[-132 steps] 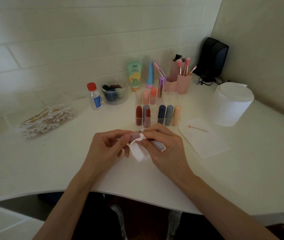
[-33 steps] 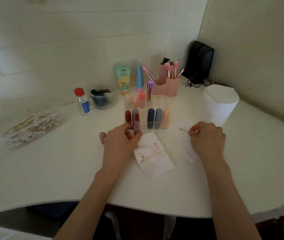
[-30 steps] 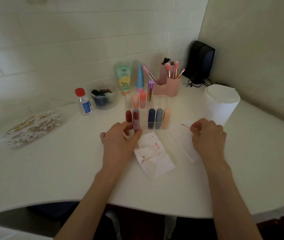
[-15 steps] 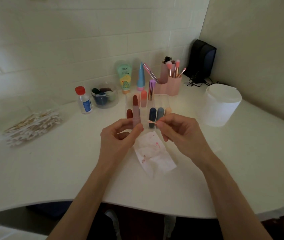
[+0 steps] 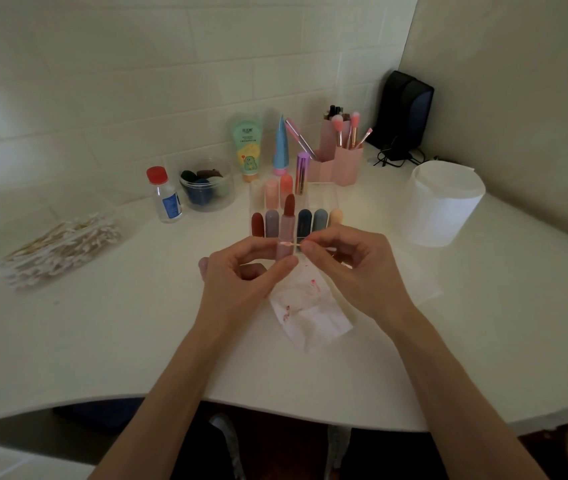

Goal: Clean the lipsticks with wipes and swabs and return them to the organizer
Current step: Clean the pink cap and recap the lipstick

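My left hand (image 5: 241, 275) grips an open pink lipstick (image 5: 286, 230) upright, its dark red bullet raised above the tube. My right hand (image 5: 351, 265) pinches a cotton swab (image 5: 291, 243), whose tip touches the tube's rim from the right. Under both hands lies a white wipe (image 5: 306, 313) with red smears. The lipstick's pink cap (image 5: 203, 264) stands on the desk just left of my left hand. Behind the hands is the clear organizer (image 5: 324, 199) with several capped lipsticks in two rows.
A heap of cotton swabs (image 5: 60, 244) lies at the left. A small red-capped bottle (image 5: 164, 195), a jar of sponges (image 5: 206, 185), tubes and a pink brush holder (image 5: 341, 161) line the wall. A white wipe canister (image 5: 442, 202) stands at the right.
The wipe was laid down and my right hand picked a swab off the sheet on the right. Both hands then rose and met, and the swab tip now touches the lipstick.
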The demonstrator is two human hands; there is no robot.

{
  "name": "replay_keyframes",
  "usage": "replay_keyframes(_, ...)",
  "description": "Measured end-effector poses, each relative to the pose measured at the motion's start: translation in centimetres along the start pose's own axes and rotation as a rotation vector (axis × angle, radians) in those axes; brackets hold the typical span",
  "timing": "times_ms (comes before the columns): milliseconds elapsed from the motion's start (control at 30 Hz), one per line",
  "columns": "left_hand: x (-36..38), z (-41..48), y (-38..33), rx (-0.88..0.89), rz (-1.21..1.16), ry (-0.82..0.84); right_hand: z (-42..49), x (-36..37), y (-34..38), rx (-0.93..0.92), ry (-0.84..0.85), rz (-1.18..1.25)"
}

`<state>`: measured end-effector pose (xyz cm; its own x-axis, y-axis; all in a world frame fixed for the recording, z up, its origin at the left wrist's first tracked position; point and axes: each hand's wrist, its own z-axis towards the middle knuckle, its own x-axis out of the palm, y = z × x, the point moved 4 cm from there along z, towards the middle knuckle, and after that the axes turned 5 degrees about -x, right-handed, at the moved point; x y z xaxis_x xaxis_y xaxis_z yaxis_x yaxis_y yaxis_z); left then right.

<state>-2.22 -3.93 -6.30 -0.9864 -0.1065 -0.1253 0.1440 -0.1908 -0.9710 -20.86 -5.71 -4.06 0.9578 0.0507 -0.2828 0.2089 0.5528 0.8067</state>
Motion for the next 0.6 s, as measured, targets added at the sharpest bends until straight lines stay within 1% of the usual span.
replay_keyframes(100, 0.12, 0.04, 0.05, 0.006, 0.017, 0.012, -0.05, 0.14, -0.09, -0.01, 0.006, 0.006)
replay_keyframes(267, 0.12, 0.14, 0.18, 0.056, 0.048, 0.037, -0.09, 0.63, -0.21, 0.025, 0.068, 0.054)
replay_keyframes(467, 0.68, 0.03, 0.03, 0.127, 0.035, 0.146, -0.07, 0.49, -0.86, -0.014, 0.051, 0.081)
replay_keyframes(533, 0.93, -0.08, -0.1, 0.111, 0.025, 0.173, -0.03, 0.58, -0.99, -0.016, 0.037, 0.085)
replay_keyframes(600, 0.85, -0.15, 0.03, 0.076, -0.004, 0.147, -0.03, 0.74, -0.94, -0.014, 0.035, 0.078)
